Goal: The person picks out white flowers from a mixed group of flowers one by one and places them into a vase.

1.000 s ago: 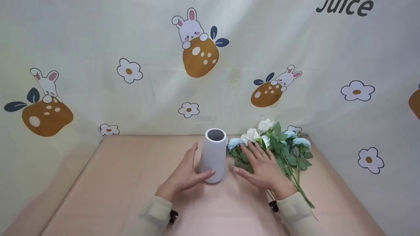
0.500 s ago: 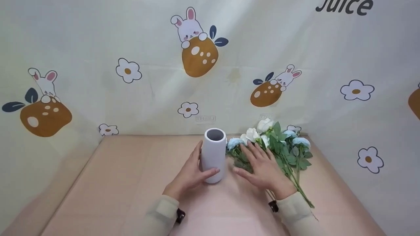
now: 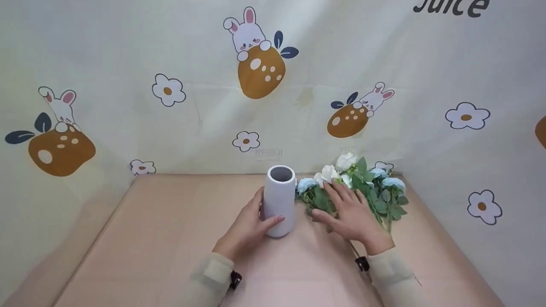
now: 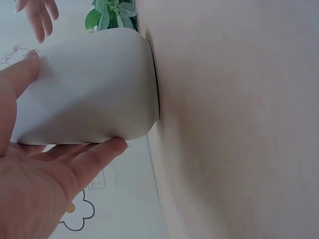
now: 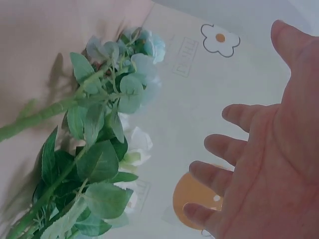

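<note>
On the table (image 3: 170, 238), left hand (image 3: 247, 228) clasps the vase (image 3: 279, 200), right hand (image 3: 352, 213) spread flat over the flowers (image 3: 367, 183)

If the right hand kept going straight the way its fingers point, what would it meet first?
Probably the white and pale blue flower heads of the leafy bunch lying on the table: the right hand hovers over its leaves, fingers spread toward them. Its height above them is unclear.

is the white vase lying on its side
No, the white cylindrical vase stands upright on the beige table with its open mouth facing up, and the left hand holds its lower part.
</note>
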Motion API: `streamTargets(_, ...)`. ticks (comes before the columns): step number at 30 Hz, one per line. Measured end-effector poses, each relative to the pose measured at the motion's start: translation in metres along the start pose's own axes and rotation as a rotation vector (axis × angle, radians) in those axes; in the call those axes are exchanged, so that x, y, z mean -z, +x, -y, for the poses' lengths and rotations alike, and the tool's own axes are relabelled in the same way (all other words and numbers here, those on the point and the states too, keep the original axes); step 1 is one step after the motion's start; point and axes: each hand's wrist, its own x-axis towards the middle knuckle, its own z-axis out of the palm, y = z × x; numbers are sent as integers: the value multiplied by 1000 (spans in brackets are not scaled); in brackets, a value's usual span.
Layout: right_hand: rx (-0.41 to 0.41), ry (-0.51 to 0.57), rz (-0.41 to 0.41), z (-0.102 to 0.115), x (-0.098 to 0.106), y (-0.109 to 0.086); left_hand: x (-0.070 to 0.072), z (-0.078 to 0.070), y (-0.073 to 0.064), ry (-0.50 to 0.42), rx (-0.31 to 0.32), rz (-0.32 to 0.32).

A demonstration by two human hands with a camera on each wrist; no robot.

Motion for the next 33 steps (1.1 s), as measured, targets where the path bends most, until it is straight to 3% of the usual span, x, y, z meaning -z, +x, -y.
streamTargets(16,-190,63,48,-33,19,0,-1,1,-2,10,-1,-3)
streamTargets(20,-208,22,53,-41,24,-2,-1,1,-3,9,-10,0)
streamTargets(25,-278,-56,135,-49,26,-5,0,-1,-3,10,5,6)
streamTargets(33,-380,-77,226,-55,23,-4,0,-1,-3,1,-2,12)
